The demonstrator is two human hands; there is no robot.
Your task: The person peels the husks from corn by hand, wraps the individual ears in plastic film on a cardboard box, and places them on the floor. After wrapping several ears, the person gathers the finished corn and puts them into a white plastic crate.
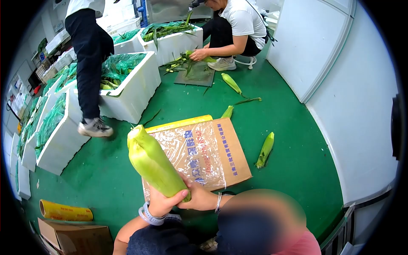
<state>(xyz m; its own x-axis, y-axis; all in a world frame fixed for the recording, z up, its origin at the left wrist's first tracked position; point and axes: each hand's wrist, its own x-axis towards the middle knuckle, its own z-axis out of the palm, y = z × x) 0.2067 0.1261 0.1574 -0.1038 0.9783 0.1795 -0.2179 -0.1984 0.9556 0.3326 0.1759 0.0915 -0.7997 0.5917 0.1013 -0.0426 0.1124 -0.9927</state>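
Observation:
Both my hands grip the lower end of a pale green ear of corn [154, 163] in its husk. Its cut stem end points up and away from me, leaning left. My left hand [165, 201] wraps round it with the thumb on the near side. From the right, my right hand [196, 194] closes on the same end, its fingers partly hidden behind the corn. Beneath lies a flattened cardboard sheet [233, 153] with printed lettering, partly covered by clear plastic film [170, 142].
Husked ears [266, 148] lie on the green floor [293, 123]. White foam boxes [138, 93] with green plastic stand left. A crouching person [244, 25] handles corn; another person's leg [87, 63] stands beside the boxes. A yellow roll [68, 211] and cardboard box [83, 240] sit lower left.

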